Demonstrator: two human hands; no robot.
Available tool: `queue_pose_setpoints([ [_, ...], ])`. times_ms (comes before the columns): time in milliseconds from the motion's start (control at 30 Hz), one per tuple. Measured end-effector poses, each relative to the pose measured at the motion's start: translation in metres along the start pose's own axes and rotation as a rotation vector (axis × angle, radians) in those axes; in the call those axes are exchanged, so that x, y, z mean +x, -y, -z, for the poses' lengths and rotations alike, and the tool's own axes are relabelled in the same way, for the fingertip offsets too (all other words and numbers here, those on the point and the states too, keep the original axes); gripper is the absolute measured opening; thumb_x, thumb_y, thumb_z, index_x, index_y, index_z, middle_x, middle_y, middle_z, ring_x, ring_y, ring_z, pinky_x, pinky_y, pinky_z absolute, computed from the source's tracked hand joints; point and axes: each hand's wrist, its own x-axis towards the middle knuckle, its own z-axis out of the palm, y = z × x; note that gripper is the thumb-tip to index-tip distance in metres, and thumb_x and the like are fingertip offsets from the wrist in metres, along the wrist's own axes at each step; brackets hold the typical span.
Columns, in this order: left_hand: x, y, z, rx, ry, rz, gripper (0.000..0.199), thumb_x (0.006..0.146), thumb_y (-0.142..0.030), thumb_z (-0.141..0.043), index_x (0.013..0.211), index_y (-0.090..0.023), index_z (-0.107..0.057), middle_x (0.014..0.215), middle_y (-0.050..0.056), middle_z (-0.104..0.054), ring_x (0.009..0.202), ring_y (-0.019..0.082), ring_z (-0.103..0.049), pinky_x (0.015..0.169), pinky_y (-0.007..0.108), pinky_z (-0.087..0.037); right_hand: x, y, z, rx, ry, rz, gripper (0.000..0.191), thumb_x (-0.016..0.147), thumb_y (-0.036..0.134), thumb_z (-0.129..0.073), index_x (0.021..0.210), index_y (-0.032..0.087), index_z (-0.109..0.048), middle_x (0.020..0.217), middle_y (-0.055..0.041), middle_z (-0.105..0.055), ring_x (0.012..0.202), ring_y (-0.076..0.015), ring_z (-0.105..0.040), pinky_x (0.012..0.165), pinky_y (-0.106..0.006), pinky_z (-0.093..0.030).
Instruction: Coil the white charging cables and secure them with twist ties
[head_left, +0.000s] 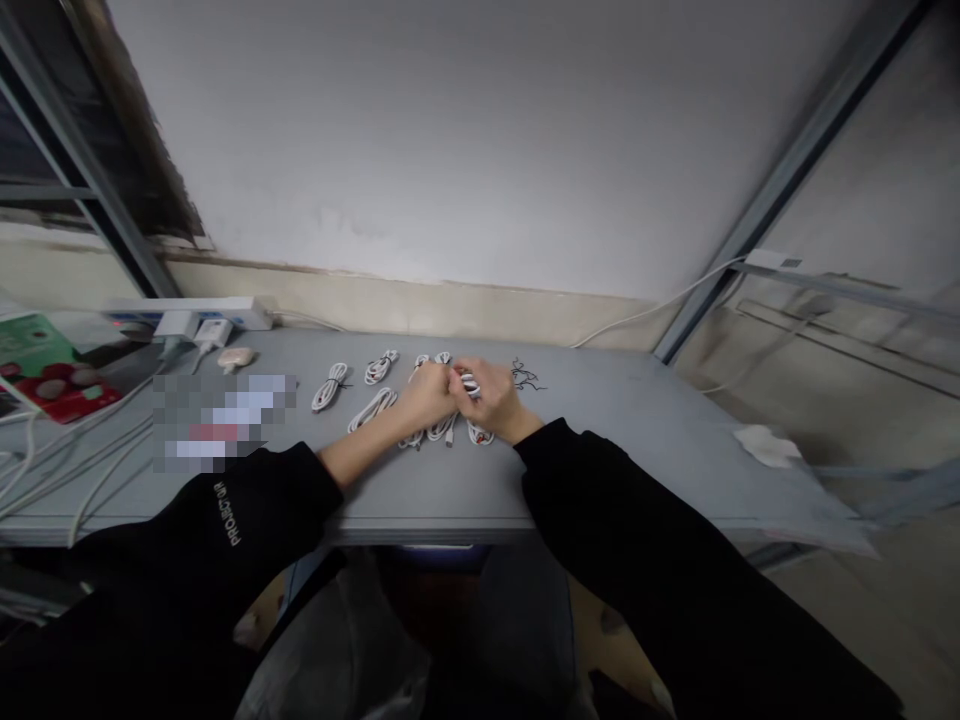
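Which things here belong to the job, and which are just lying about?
Job: coiled white cable in the left hand and right hand; other cable coils; black twist ties.

Lying about: power strip, green printed package, white cloth.

Coiled cables (379, 368) lie in two loose rows mid-desk (637, 470), with twist ties (526, 376) just right of them, a power strip (187, 313) along the back left edge, and a crumpled cloth (766, 445) near the right end.
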Motion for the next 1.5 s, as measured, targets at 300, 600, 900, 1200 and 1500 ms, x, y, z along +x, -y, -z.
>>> queue_pose_setpoints([
  [300,-0.002,-0.015,0.001,0.472,0.121,0.063,0.021,0.076,-0.023,-0.053,0.057,-0.016,-0.057,0.058,0.011,-0.062,0.060,0.023,-0.058,0.058,0.034,-0.039,0.003,-0.005,0.005,-0.084,-0.003,0.012,0.037,0.096,0.035,-0.043,0.062,0.023,-0.053,0.057,-0.0012,-0.053,0.052,-0.0134,-0.049,0.051,-0.029,-0.040],
  [600,0.002,-0.005,0.001,0.399,0.092,0.053,0.019,0.080,-0.028,-0.054,0.073,-0.016,-0.066,0.066,0.013,-0.067,0.069,0.026,-0.064,0.064,0.034,-0.042,0.002,-0.002,0.000,0.002,-0.057,-0.106,0.037,0.101,0.036,-0.032,0.081,0.020,-0.059,0.068,-0.0018,-0.061,0.058,-0.0122,-0.055,0.057,-0.026,-0.043],
  [900,-0.001,-0.008,-0.001,0.477,0.142,-0.187,0.029,0.099,-0.031,-0.035,0.115,-0.014,-0.053,0.112,0.015,-0.066,0.098,0.024,-0.065,0.079,0.034,-0.048,0.013,-0.022,0.009,0.172,-0.028,-0.525,0.035,0.095,0.046,-0.040,0.074,0.021,-0.053,0.066,0.0003,-0.056,0.062,-0.0133,-0.052,0.066,-0.027,-0.041],
  [1200,0.000,-0.001,-0.006,0.346,0.100,0.027,0.026,0.099,-0.034,-0.031,0.097,-0.019,-0.052,0.090,0.011,-0.066,0.083,0.024,-0.063,0.072,0.034,-0.044,0.019,-0.075,0.055,0.393,0.255,-0.818,0.041,0.094,0.053,-0.038,0.087,0.019,-0.060,0.055,0.0007,-0.056,0.050,-0.0124,-0.047,0.056,-0.026,-0.037],
  [1500,0.010,0.011,-0.007,-0.241,-0.092,0.165,0.020,0.092,-0.028,-0.044,0.074,-0.018,-0.050,0.062,-0.001,-0.055,0.059,0.013,-0.054,0.060,0.025,-0.040,-0.015,-0.115,0.063,0.148,0.771,-0.899,0.006,0.070,0.018,-0.071,0.068,0.015,-0.066,0.063,0.0010,-0.058,0.060,-0.0118,-0.051,0.062,-0.025,-0.038],
])
